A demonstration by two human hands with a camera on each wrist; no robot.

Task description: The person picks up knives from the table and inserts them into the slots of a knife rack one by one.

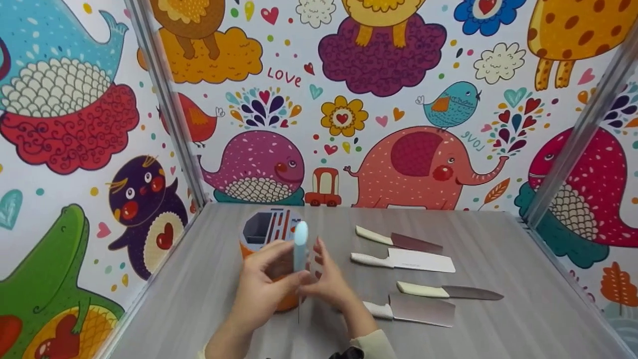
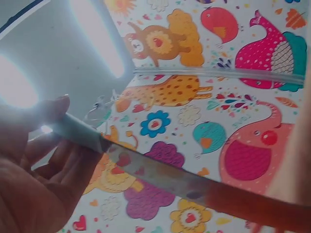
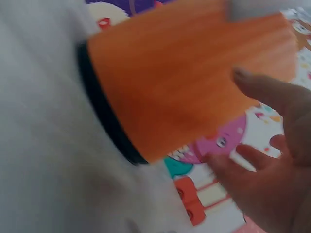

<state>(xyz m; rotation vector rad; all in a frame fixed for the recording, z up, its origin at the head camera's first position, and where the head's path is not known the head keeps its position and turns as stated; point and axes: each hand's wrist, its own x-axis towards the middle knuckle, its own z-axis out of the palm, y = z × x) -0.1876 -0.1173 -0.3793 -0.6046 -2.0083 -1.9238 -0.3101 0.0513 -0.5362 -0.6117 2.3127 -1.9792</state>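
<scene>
Left hand [image 1: 261, 294] fingers grasping pale-blue-handled knife [image 1: 300, 249], blade down. Right hand [image 1: 326, 281] fingers released, touching handle. Orange knife holder [image 1: 264, 232] just behind fingers.

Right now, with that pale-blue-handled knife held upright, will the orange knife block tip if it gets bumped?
Possibly. The knife block stands upright on a narrow dark base, so a push near its top might tip it. It looks rigid, likely plastic, probably light. The knife in the left hand looks stiff.
</scene>
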